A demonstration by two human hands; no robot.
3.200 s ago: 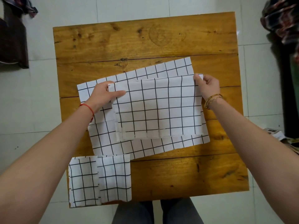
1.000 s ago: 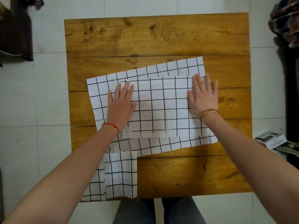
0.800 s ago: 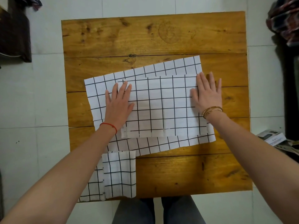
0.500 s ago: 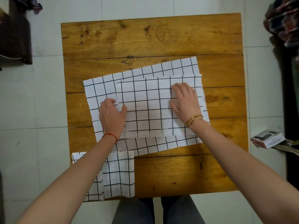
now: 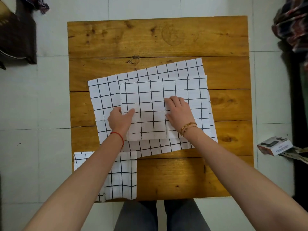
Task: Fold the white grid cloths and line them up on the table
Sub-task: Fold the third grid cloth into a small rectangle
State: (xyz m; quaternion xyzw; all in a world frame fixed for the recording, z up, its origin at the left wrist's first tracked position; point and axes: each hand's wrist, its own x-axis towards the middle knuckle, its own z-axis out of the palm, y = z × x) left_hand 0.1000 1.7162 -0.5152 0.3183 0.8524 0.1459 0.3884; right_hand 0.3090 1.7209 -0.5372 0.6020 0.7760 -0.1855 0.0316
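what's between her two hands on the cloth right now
In the head view, only the half-folded grid cloth spans the gap between the left hand and right hand; nothing else lies on that stretch.

Person is wearing no sleeves, both forearms bare. Left wrist is carrying a thin red string bracelet (image 5: 120, 138); right wrist is carrying gold bangles (image 5: 188, 128) (looks like two, stacked). Legs at bottom centre of the frame are showing dark grey trousers (image 5: 160, 215).
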